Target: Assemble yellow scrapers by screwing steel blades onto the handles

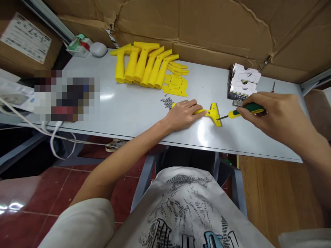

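Note:
My left hand [184, 115] is wrapped round the handle of a yellow scraper [214, 114], pressing it down on the table. The scraper's wide head points right, and a thin dark edge shows along it. In my right hand [278, 119] is a screwdriver [249, 109] with a green and yellow handle. Its tip meets the scraper head near a lower hole; whether a screw sits there is too small to tell. A small heap of screws [168, 102] lies just left of my left hand.
Several yellow scraper handles [141, 65] lie behind, beside flat yellow plates [175, 85] and thin curved strips [178, 68]. Small white boxes [244, 81] stand at back right, near another screwdriver [273, 87]. Cardboard [207, 31] walls the back; white cables [54, 137] hang at left.

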Demonstrator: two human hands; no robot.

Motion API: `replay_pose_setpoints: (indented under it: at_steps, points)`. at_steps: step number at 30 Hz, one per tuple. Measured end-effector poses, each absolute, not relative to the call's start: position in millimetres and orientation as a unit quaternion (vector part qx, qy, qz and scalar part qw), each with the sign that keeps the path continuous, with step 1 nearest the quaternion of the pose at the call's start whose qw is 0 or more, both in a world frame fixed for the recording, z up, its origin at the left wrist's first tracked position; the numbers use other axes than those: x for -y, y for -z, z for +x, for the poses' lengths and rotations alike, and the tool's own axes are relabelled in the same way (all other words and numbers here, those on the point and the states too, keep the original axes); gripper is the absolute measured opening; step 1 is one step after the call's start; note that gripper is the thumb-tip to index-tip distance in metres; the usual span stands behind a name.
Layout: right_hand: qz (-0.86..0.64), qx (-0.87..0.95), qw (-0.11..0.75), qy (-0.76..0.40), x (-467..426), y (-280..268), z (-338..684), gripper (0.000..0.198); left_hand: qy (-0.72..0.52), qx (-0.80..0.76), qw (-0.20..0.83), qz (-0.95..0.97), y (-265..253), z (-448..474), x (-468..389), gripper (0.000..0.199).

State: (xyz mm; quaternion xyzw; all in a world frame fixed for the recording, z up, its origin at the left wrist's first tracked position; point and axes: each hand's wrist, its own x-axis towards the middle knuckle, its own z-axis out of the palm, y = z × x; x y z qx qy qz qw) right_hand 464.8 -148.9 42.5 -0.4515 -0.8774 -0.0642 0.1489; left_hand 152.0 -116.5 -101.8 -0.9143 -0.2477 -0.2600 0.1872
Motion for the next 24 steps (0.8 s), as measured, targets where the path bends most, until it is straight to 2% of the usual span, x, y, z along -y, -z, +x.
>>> replay_pose_setpoints:
  at_steps: [4, 10, 12, 14, 17, 20, 22, 24]
  points:
    - [-0.395, 0.913, 0.102, 0.007, 135.7, -58.1, 467.2, 0.03, 0.255, 0.248, 0.186, -0.916, 101.4, 151.4, 117.0, 0.028]
    - [-0.328, 0.937, 0.086, -0.088, 133.5, -65.0, 458.7, 0.032, 0.26, 0.246, 0.178, -0.917, 100.2, 152.9, 117.9, 0.026]
    - [-0.339, 0.934, 0.092, -0.067, 131.7, -60.3, 457.7, 0.033, 0.26, 0.248, 0.189, -0.914, 99.9, 153.4, 118.2, 0.026]
    - [-0.394, 0.916, 0.077, 0.002, 127.9, -56.0, 460.0, 0.046, 0.252, 0.252, 0.191, -0.915, 100.1, 153.5, 118.2, 0.028]
    - [-0.445, 0.891, 0.038, 0.084, 123.3, -55.2, 466.5, 0.042, 0.247, 0.256, 0.188, -0.915, 101.0, 153.3, 117.8, 0.03]
    - [-0.387, 0.92, 0.064, 0.018, 124.6, -58.5, 471.3, 0.03, 0.259, 0.251, 0.182, -0.915, 102.2, 152.9, 117.3, 0.029]
    - [-0.388, 0.919, 0.076, -0.015, 127.3, -58.7, 472.4, 0.037, 0.26, 0.253, 0.168, -0.917, 102.8, 152.6, 117.2, 0.029]
    - [-0.45, 0.891, 0.054, 0.017, 129.4, -57.1, 471.8, 0.041, 0.256, 0.259, 0.152, -0.919, 103.1, 152.4, 117.2, 0.029]
